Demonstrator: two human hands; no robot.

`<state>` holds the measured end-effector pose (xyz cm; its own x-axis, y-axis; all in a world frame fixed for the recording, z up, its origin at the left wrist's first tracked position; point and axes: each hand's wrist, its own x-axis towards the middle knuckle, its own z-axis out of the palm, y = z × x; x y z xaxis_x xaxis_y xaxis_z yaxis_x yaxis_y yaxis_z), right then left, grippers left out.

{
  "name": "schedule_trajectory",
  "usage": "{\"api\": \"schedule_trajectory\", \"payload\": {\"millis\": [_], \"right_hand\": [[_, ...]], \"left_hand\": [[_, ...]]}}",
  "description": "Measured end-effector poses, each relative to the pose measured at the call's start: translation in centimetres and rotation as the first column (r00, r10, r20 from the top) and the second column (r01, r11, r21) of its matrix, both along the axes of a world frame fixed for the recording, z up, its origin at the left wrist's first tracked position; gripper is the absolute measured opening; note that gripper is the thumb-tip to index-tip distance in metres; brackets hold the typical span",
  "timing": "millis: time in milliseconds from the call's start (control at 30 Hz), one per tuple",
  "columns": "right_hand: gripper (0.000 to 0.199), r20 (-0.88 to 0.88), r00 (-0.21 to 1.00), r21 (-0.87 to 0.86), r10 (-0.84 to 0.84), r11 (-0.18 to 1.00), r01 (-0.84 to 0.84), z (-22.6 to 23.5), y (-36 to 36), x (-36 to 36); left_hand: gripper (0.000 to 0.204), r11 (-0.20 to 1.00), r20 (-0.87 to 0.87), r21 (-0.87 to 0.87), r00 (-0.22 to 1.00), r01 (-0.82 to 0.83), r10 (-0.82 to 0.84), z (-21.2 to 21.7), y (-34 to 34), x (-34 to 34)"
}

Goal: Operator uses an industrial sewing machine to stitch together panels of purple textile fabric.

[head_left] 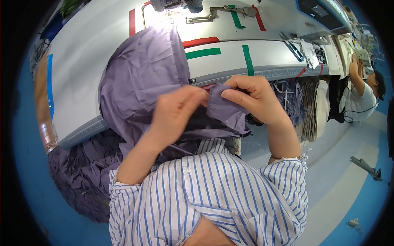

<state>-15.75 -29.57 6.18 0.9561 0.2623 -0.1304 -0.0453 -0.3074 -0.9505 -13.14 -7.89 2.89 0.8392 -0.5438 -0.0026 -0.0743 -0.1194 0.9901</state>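
Note:
A piece of purple fabric (141, 61) lies over the white sewing table, its upper end under the lit sewing machine head (177, 5) and the rest draping over the front edge toward my lap. My right hand (256, 98) pinches a folded edge of this fabric between thumb and fingers, just in front of the table edge. Close beside it, my left hand (174, 112) is smeared by motion; its fingertips are at the fabric's edge, and whether they grip it is unclear. A little red shows between the hands, too small to make out.
A metal folder attachment (221, 14) sits beside the machine. Tweezers (292, 47) and paper (308, 53) lie on the table's right. A heap of purple fabric (82, 176) hangs at left; cloth pieces (314, 106) hang at right. Another person (363, 96) works at far right.

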Motion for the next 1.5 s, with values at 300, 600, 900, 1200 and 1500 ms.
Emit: {"api": "schedule_trajectory", "payload": {"millis": [300, 600, 900, 1200, 1500], "right_hand": [[0.017, -0.194, 0.98, 0.162, -0.046, 0.984, 0.079, -1.3, -0.2, 0.2], [0.017, -0.12, 0.991, 0.103, -0.058, 0.992, 0.07, -1.5, 2.1, -1.1], [0.013, 0.336, 0.938, -0.092, -0.081, 0.989, 0.118, -2.2, 4.3, -1.7], [0.025, 0.223, 0.95, 0.03, -0.217, 0.976, 0.216, -2.5, 5.1, -2.6], [0.022, 0.403, 0.903, -0.037, -0.146, 0.984, 0.176, -3.4, 4.9, -1.6]], "left_hand": [[0.022, 0.948, 0.763, -0.089, 0.591, -0.305, 0.262, 1.0, 1.9, 1.8], [0.021, 0.977, 0.532, 0.046, 0.833, -0.208, 0.152, -1.2, -0.2, -1.8], [0.024, 0.974, -0.169, -0.099, 0.968, -0.203, 0.184, -1.8, 0.2, -3.1], [0.018, 0.93, -0.316, -0.278, 0.937, -0.24, 0.147, -2.6, 1.0, -3.0], [0.015, 0.985, -0.254, -0.099, 0.96, -0.145, 0.116, -2.6, 1.3, -2.3]]}}
